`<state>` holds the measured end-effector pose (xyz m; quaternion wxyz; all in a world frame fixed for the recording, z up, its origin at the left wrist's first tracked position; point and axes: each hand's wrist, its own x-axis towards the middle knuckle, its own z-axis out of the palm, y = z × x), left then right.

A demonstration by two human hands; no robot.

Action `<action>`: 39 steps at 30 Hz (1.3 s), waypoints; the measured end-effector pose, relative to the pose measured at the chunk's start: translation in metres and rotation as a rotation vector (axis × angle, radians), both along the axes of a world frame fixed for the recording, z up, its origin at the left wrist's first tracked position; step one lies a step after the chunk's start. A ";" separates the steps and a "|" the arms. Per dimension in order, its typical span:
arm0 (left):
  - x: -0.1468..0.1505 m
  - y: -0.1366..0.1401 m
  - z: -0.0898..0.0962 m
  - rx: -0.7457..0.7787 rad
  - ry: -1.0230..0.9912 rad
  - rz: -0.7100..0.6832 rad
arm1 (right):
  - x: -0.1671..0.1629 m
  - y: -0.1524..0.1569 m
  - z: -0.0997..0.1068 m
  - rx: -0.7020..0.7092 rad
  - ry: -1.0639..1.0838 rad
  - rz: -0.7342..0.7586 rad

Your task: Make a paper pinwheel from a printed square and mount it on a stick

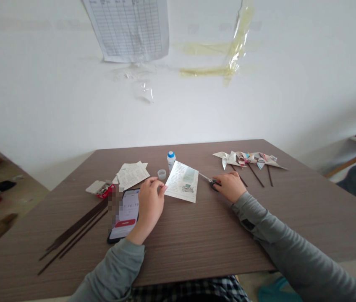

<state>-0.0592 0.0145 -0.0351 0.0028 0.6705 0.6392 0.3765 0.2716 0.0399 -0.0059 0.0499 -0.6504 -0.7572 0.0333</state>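
Between thumb and fingers, my left hand (151, 204) pinches the left corner of a square sheet of printed paper (182, 181) with a small picture on it. The sheet is tilted up off the table. To its right, my right hand (231, 186) has its fingers around the dark handles of a pair of scissors (208, 178); the blades point left toward the paper's edge. A white glue bottle with a blue cap (171, 159) stands just behind the sheet, partly covered by it. Below my left wrist lies a phone (124, 226) with a lit screen.
Paper pinwheels (247, 159) on brown sticks lie at the back right. At left are cut paper pieces (132, 174), a red box of small pins (102, 188) and a bundle of dark sticks (77, 224). A small translucent cup (162, 174) sits near the bottle. The wall rises behind the table.
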 end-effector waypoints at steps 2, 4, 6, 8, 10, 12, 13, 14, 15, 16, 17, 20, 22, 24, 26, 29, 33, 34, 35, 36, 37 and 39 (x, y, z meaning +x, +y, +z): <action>-0.002 0.001 0.000 0.022 -0.026 0.019 | 0.001 0.000 -0.003 0.007 0.033 -0.026; -0.004 0.003 -0.001 0.034 -0.052 0.034 | 0.003 0.001 -0.007 0.013 0.058 -0.031; -0.006 0.004 -0.001 0.043 -0.078 0.043 | 0.006 0.003 -0.012 0.039 0.103 -0.020; -0.007 0.006 -0.002 0.058 -0.098 0.043 | 0.009 0.006 -0.016 0.082 0.177 -0.006; -0.009 0.008 -0.003 0.081 -0.115 0.037 | 0.011 0.009 -0.020 0.108 0.268 0.002; -0.011 0.009 -0.004 0.106 -0.131 0.033 | 0.012 0.011 -0.024 0.101 0.359 0.008; -0.012 0.009 -0.004 0.117 -0.138 0.032 | 0.013 0.011 -0.026 0.096 0.401 0.013; -0.013 0.009 -0.004 0.126 -0.143 0.030 | 0.013 0.011 -0.028 0.096 0.438 0.021; -0.014 0.009 -0.003 0.131 -0.147 0.028 | 0.013 0.011 -0.029 0.099 0.467 0.031; -0.015 0.008 -0.003 0.131 -0.149 0.028 | 0.013 0.010 -0.030 0.105 0.486 0.039; -0.015 0.007 -0.001 0.127 -0.150 0.028 | 0.012 0.009 -0.031 0.111 0.496 0.045; -0.016 0.004 0.003 0.091 -0.159 0.026 | 0.010 0.006 -0.031 0.094 0.501 0.039; -0.016 0.002 0.007 0.062 -0.174 0.025 | 0.008 0.004 -0.030 0.063 0.513 0.025; -0.016 0.001 0.011 0.040 -0.188 0.031 | 0.007 0.002 -0.028 0.037 0.534 0.010; -0.017 0.000 0.013 0.028 -0.191 0.039 | 0.007 0.001 -0.027 0.020 0.555 0.000; -0.018 0.000 0.015 0.023 -0.194 0.039 | 0.009 0.000 -0.026 0.013 0.598 0.000; -0.018 0.000 0.015 0.031 -0.238 0.046 | 0.014 0.002 -0.026 -0.090 0.733 0.071; -0.018 0.000 0.015 0.035 -0.253 0.048 | 0.015 0.002 -0.026 -0.151 0.782 0.102; -0.017 0.000 0.015 0.038 -0.266 0.051 | 0.015 0.003 -0.026 -0.215 0.830 0.132; -0.016 0.000 0.015 0.042 -0.275 0.054 | 0.016 0.003 -0.026 -0.272 0.872 0.158; -0.016 0.000 0.015 0.045 -0.282 0.057 | 0.016 0.003 -0.026 -0.320 0.905 0.178; -0.015 0.000 0.016 0.052 -0.292 0.064 | 0.016 0.003 -0.025 -0.395 0.953 0.206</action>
